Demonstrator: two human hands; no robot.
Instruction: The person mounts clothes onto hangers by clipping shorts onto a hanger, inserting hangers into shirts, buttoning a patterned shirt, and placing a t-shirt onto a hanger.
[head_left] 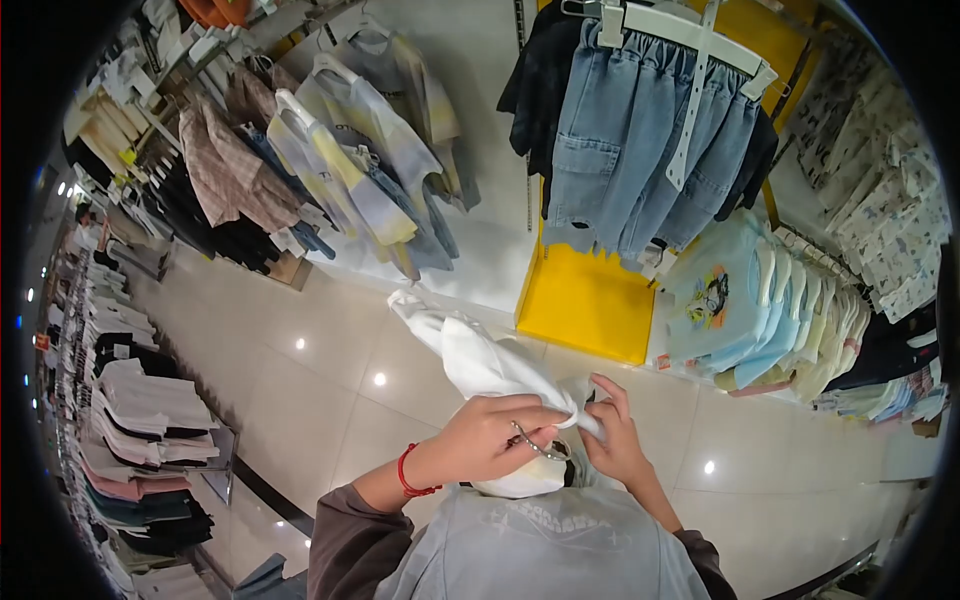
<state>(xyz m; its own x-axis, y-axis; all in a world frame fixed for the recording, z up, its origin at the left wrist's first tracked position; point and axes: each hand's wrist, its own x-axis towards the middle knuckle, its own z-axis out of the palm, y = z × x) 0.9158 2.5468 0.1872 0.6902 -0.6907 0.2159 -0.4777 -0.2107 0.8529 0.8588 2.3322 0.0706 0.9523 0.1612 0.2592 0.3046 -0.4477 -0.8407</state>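
Observation:
In front of my chest hangs a white garment (480, 355), bunched and stretching up and forward from my hands. My left hand (490, 437), with a red cord bracelet (408, 470) at the wrist, is closed on its gathered edge. A curved silver metal piece (535, 440) shows at the left fingers; its kind is unclear. My right hand (615, 440) grips the white cloth close beside the left, thumb and fingers bent round it. Part of the garment drops below my hands, against my grey shirt (545, 550).
Grey-blue denim pants (640, 140) hang ahead above a yellow platform (585, 305). Tie-dye shirts (370, 150) hang on the left wall, light blue tops (735, 300) on the right. Stacks of folded clothes (150, 410) line the left side. Glossy floor tiles (320, 370) lie below.

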